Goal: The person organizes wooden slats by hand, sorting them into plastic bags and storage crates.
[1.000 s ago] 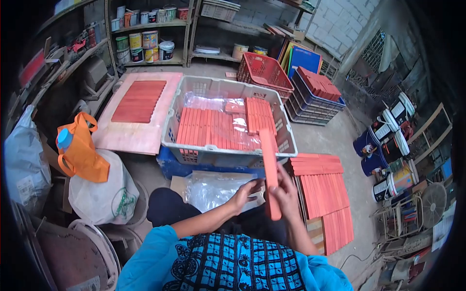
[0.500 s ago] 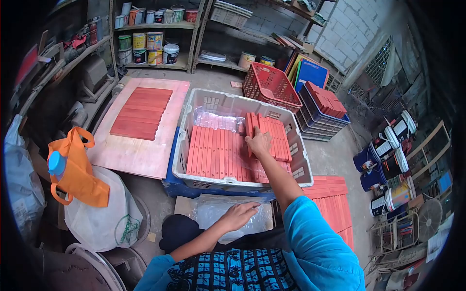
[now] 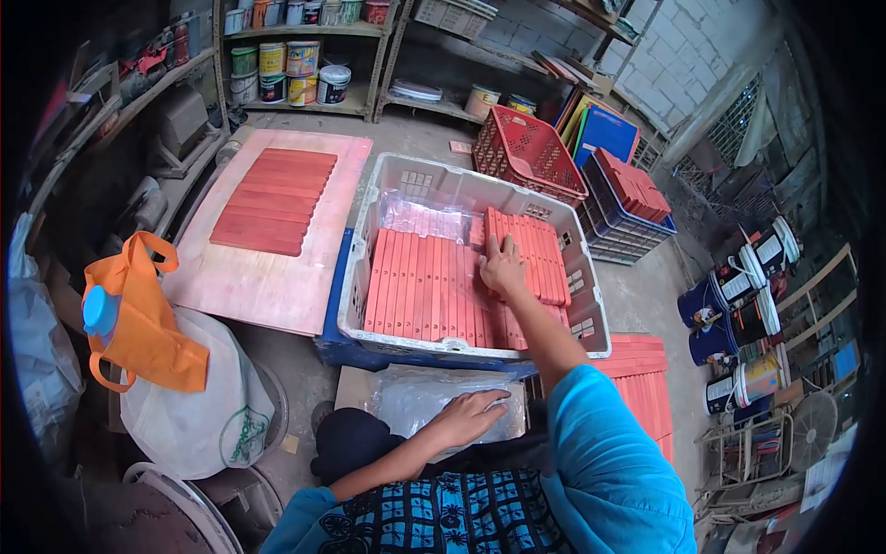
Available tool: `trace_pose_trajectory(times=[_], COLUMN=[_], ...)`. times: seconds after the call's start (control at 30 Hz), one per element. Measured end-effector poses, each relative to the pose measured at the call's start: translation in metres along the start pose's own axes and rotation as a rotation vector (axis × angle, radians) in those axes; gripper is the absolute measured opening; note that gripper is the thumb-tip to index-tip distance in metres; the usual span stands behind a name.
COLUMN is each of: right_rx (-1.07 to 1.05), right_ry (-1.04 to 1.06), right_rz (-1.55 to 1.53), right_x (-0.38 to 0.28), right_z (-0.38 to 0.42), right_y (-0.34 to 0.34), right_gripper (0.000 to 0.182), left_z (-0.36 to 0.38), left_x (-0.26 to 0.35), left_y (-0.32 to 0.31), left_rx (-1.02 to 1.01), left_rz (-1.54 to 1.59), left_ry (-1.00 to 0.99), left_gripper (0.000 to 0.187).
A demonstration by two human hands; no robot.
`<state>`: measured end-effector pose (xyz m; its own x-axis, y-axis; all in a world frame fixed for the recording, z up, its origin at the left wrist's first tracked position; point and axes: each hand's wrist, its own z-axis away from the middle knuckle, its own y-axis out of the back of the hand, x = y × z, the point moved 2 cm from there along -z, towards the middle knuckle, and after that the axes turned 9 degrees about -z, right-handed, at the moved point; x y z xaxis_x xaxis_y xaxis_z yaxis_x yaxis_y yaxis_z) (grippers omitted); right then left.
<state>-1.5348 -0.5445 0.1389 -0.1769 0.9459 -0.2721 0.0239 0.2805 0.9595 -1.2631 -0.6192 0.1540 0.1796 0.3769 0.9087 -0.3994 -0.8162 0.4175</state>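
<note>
A pale grey plastic crate (image 3: 354, 309) holds red wooden slats (image 3: 415, 286) lined up side by side, with small dark holes near their near ends. My right hand (image 3: 503, 268) is at the left edge of a raised stack of slats (image 3: 540, 249) on the crate's right side. Its fingers lie over an end slat and the thumb sits at its side. Clear plastic film (image 3: 397, 208) covers the far-left slats. Low in front of the crate, my left hand (image 3: 469, 418) holds nothing, its fingers stretched out above clear plastic bags (image 3: 397, 397) on cardboard.
Left of the crate, a pink-stained board (image 3: 198, 277) bears a panel of red slats (image 3: 277, 198). A red basket (image 3: 521, 148) and stacked blue crates (image 3: 637, 235) stand behind. More red slats (image 3: 641, 379) lie at right. An orange bag (image 3: 148, 323) tops a white sack (image 3: 198, 406).
My right hand has lowered the slat it held upright at the stack's left edge, and it now lies level with the others. The view has shifted slightly; my left hand stays over the plastic.
</note>
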Motion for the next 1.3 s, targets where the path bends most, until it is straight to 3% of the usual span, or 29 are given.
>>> trace_pose_trajectory(times=[0.03, 0.13, 0.3, 0.5, 0.6, 0.9, 1.2, 1.3], right_rx=[-0.079, -0.354, -0.341, -0.434, -0.382, -0.418, -0.304, -0.281], right_ry=[0.022, 0.408, 0.629, 0.683, 0.687, 0.580, 0.529, 0.499], right_rz=[-0.004, 0.077, 0.135, 0.126, 0.150, 0.156, 0.069, 0.071], right_x=[-0.001, 0.007, 0.034, 0.031, 0.034, 0.039, 0.057, 0.061], right_z=[0.003, 0.015, 0.032, 0.035, 0.030, 0.046, 0.047, 0.047], right_y=[0.005, 0.025, 0.029, 0.042, 0.035, 0.054, 0.050, 0.056], right_gripper=[0.064, 0.071, 0.067, 0.070, 0.072, 0.078, 0.085, 0.078], left_z=[0.001, 0.003, 0.002, 0.000, 0.000, 0.000, -0.003, -0.001], left_x=[-0.001, -0.004, 0.004, -0.005, -0.002, 0.001, -0.006, 0.000], left_y=[0.000, 0.001, 0.003, -0.007, -0.004, -0.009, -0.027, -0.021], left_rx=[0.003, 0.004, -0.043, -0.017, -0.037, -0.124, -0.106, -0.147], left_rz=[0.004, 0.021, 0.032, 0.000, -0.013, -0.100, -0.189, -0.188], left_ry=[-0.008, -0.008, 0.046, 0.009, 0.030, 0.129, 0.059, 0.082], left_gripper=[0.037, 0.037, 0.038, 0.038, 0.039, 0.040, 0.042, 0.042])
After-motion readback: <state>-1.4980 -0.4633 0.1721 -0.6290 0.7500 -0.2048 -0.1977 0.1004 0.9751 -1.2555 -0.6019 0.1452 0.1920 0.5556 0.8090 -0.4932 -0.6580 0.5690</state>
